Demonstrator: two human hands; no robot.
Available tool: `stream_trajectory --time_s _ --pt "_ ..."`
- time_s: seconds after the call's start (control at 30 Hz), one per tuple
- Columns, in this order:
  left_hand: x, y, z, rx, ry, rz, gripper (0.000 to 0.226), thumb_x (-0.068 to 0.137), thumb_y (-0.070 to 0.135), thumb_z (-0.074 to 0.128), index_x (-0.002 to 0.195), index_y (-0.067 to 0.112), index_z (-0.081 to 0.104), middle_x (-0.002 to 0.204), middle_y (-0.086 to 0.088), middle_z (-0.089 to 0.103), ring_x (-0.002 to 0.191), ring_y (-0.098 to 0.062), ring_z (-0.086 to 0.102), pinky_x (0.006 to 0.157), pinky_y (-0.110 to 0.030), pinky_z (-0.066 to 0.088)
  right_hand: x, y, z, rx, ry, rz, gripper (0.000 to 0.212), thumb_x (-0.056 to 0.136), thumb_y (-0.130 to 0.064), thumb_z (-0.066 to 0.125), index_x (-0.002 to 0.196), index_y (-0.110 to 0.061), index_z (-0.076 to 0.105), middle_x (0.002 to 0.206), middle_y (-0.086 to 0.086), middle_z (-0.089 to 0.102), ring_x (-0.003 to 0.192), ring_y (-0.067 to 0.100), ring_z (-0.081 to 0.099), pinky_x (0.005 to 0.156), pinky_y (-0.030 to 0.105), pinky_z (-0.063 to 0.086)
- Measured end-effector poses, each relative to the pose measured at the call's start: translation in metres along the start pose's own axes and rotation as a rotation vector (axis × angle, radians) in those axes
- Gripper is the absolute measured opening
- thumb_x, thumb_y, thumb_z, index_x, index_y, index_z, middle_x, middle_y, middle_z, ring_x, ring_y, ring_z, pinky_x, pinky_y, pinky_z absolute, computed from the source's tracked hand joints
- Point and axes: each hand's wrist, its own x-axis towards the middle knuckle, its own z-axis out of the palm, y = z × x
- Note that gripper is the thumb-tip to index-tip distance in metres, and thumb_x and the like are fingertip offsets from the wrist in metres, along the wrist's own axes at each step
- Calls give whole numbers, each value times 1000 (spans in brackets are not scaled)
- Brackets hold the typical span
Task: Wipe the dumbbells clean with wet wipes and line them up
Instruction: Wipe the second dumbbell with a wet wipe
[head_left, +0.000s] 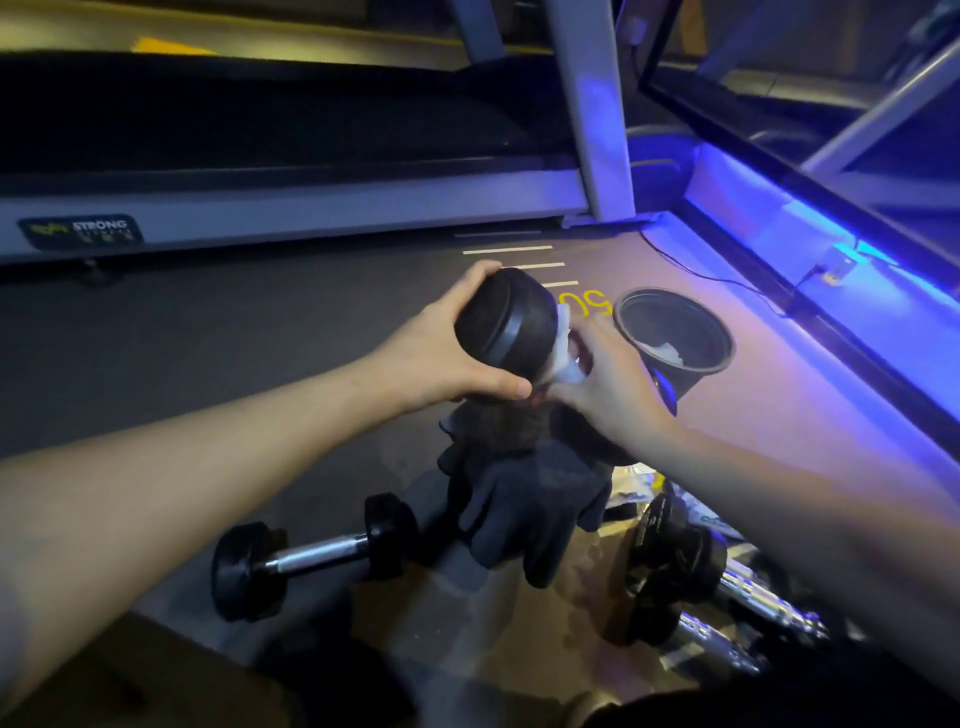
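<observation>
My left hand (441, 358) grips the upper black head of a dumbbell (506, 325) that stands tilted on end over a dark cloth (530, 499). My right hand (608, 384) pinches a white wet wipe (563, 358) against the dumbbell just under that head; the handle is hidden behind the wipe and fingers. A second dumbbell (311, 556) with a chrome handle lies on the floor at the lower left. Two more dumbbells (691, 577) with chrome handles lie at the lower right, under my right forearm.
A black bin (675, 338) holding a crumpled white wipe stands just right of my hands. A treadmill (291, 208) runs along the back. A cable (727, 280) crosses the floor toward a blue-lit ledge (831, 291) on the right. Wrappers (634, 488) lie beside the cloth.
</observation>
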Motion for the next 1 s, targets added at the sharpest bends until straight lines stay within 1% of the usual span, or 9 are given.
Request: stream_trajectory --time_s 0.13,0.23,0.33,0.47,0.6,0.73,0.83,0.93,1.0 --pt "-1 0 0 30 3 32 107 63 24 95 146 48 32 133 14 53 122 -7 54 105 -37 50 -3 -9 -8 106 7 22 78 64 -8 87 131 -18 50 92 2 60 80 13 54 69 13 41" --pt "-1 -2 0 20 3 30 104 62 24 95 142 51 33 129 18 56 119 -5 57 103 -36 52 -7 -8 -7 50 -28 13 70 69 -18 86 128 -23 49 98 -6 66 90 12 60 79 28 48" --pt "-1 -3 1 -4 -4 35 102 62 24 95 140 51 35 127 21 57 117 -1 59 101 -35 53 -5 -1 -7 -24 -123 -72 61 74 -29 79 130 -22 55 111 -3 67 102 18 62 84 39 50" --pt "0 -5 1 6 -11 47 105 59 28 96 140 52 34 129 19 57 119 -1 58 102 -37 52 8 2 -5 -53 -219 -102 51 72 -38 69 117 -13 65 109 5 63 103 24 60 84 40 49" --pt "1 -3 1 36 -18 57 103 60 26 96 139 52 34 128 22 57 119 2 56 106 -32 48 17 -2 -2 4 -273 -96 40 71 -24 75 107 -8 69 106 8 63 100 23 61 87 38 49" --pt "0 -2 0 33 -20 53 101 63 22 95 140 50 35 124 26 54 116 12 53 99 -19 48 22 -13 -3 -9 -351 -27 25 76 -17 78 96 -7 66 87 6 67 84 22 62 75 35 49" --pt "-2 0 -1 33 -23 46 100 64 22 94 139 50 35 126 23 54 114 17 50 84 -8 49 24 -20 -4 -68 -386 22 23 77 -20 76 79 -13 54 61 -8 51 67 17 46 55 24 36" --pt "-5 3 -1 1 -8 19 98 64 17 93 138 49 37 128 18 55 103 18 55 78 -23 60 18 -25 -1 -113 -312 33 23 79 -20 72 78 -20 49 65 -4 52 72 24 52 57 26 30" --pt "-7 5 1 -40 0 -18 97 65 13 92 138 49 38 126 15 55 101 5 61 76 -41 63 11 -25 8 -257 -218 29 14 82 -20 66 87 -19 52 82 9 66 86 36 61 64 31 32"
